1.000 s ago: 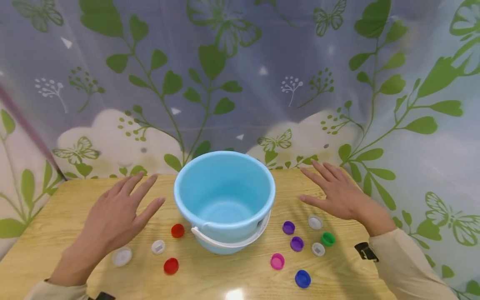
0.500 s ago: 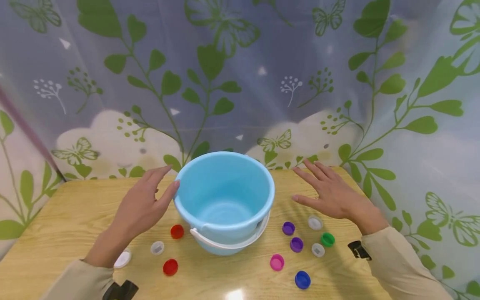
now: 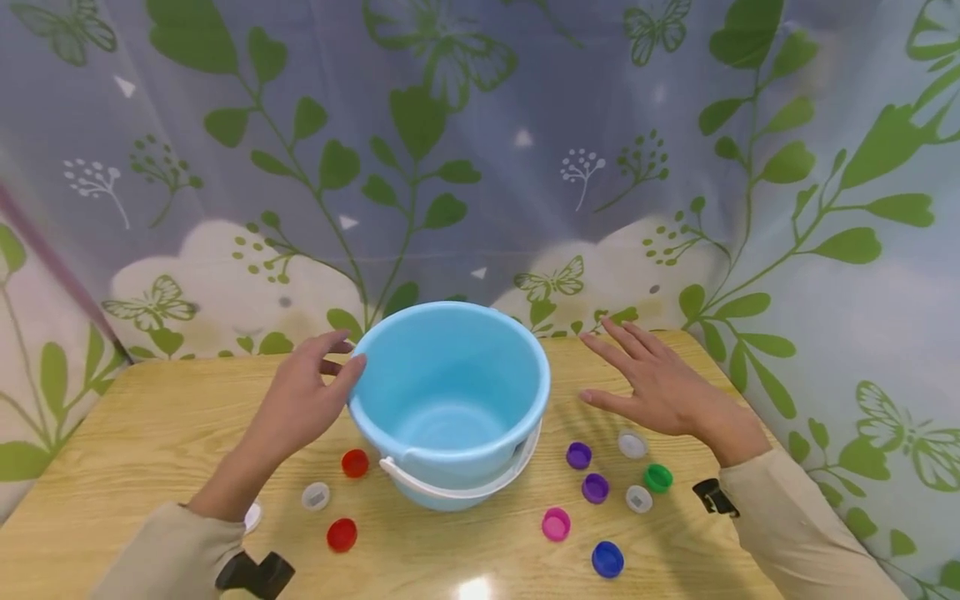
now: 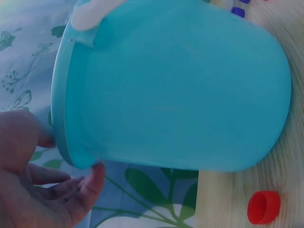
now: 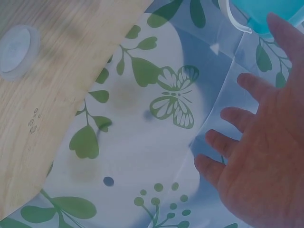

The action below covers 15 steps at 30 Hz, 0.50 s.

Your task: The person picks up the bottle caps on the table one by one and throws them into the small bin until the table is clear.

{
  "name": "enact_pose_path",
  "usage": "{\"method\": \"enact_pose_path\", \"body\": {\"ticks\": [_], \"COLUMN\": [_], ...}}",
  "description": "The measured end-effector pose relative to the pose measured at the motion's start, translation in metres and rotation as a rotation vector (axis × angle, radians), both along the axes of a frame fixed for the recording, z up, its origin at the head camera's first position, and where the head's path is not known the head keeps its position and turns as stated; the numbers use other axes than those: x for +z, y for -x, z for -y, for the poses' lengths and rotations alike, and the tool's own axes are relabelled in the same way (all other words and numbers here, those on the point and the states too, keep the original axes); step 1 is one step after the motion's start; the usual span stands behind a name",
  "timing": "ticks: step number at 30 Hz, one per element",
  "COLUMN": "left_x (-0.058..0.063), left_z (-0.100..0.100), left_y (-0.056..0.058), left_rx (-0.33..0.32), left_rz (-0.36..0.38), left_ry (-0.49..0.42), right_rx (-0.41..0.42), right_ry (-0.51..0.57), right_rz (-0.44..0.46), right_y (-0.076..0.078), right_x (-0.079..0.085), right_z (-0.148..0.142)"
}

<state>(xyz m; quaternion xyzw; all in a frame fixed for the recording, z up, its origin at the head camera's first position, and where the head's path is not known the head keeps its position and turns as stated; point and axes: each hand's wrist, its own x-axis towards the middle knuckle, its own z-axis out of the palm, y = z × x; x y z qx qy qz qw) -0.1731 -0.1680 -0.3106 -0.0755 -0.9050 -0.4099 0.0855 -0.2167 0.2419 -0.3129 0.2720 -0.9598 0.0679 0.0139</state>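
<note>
A light blue bucket [image 3: 442,367] with a white handle [image 3: 465,493] hanging at its front stands upright on the wooden table. At its left rim my left hand [image 3: 303,396] pinches the edge, thumb at the lip and fingers bent beneath it on the outside. The left wrist view shows the bucket's side wall [image 4: 180,95] close by, with that hand at the rim. My right hand [image 3: 656,383] hovers right of the bucket, apart from it, fingers spread and holding nothing. In the right wrist view its fingers [image 5: 237,118] are extended.
Left of the bucket lie two red caps [image 3: 342,535], a white cap [image 3: 316,497] and a white lid [image 3: 253,517], partly hidden by my arm. Right lie two purple caps [image 3: 596,489], two white ones [image 3: 639,500], and green [image 3: 658,478], pink [image 3: 556,525] and blue [image 3: 607,559] caps.
My left hand has moved right to the bucket's rim and bent its fingers around it. The right hand has shifted slightly left. Bucket and caps stay in place.
</note>
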Motion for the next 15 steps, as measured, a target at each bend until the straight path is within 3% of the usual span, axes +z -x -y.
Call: {"method": "enact_pose_path", "body": {"ticks": [5,15], "left_x": [0.000,0.000], "left_z": [0.004,0.019], "left_y": [0.005,0.017], "left_rx": [-0.031,-0.215], "left_rz": [0.093,0.434], "left_ry": [-0.116,-0.582], "right_rx": [0.006,0.005], "right_ry": [0.005,0.028], "right_rz": [0.014,0.059], "right_y": [-0.001,-0.002], "right_x": [-0.001,-0.006], "right_z": [-0.001,-0.008]}}
